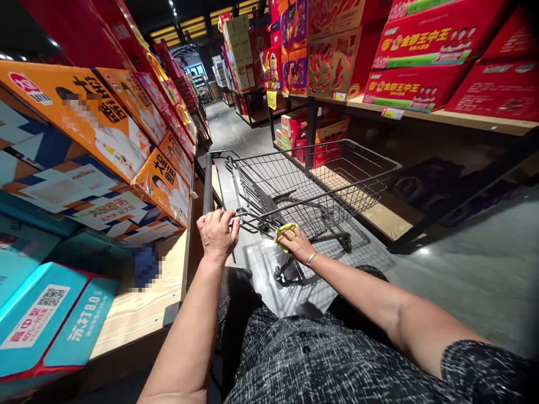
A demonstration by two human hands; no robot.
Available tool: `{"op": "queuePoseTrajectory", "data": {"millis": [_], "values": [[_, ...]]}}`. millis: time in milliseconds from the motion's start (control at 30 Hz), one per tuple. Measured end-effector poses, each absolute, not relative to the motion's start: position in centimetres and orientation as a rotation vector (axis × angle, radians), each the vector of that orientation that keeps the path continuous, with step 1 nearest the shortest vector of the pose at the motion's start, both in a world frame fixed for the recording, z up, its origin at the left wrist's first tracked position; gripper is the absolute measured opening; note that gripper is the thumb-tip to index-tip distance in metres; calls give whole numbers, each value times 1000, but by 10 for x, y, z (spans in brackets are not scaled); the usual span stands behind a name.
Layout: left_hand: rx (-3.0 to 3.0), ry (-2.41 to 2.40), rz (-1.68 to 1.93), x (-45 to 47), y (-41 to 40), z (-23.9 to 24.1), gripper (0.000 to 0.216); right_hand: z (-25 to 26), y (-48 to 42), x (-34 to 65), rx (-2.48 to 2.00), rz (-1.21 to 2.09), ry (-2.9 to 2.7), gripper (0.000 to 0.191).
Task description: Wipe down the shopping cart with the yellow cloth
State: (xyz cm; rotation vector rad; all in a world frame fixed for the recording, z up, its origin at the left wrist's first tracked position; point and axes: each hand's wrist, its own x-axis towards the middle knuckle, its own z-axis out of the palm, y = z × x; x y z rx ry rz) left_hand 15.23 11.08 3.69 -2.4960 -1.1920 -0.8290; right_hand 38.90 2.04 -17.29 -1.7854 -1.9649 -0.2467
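Note:
A dark wire shopping cart (320, 185) stands in front of me, and its basket looks bare. My left hand (218, 231) is closed around the near end of the cart's handle (208, 185). To the right of it, my right hand (297, 244) holds a yellow-green cloth (281, 237) against the lower near side of the cart, just under the basket wires. The fingers lie over the cloth, and part of it is hidden beneath them. A thin bracelet is on my right wrist.
Orange boxes (71, 112) and teal boxes (59, 314) are stacked on a wooden shelf (138, 320) close on my left. Another shelf (446, 115) with red cartons (421, 42) runs along the right. A grey tiled aisle (223, 120) leads away between the displays.

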Motion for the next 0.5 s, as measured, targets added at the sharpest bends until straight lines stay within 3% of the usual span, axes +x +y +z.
{"op": "queuePoseTrajectory", "data": {"millis": [233, 500], "values": [[-2721, -894, -728, 194, 98, 33, 37, -114, 56, 344, -1454, -352, -1929, 28], [-2621, -994, -568, 201, 109, 22, 26, -195, 28, 393, -1754, -279, -1790, 19]]}}
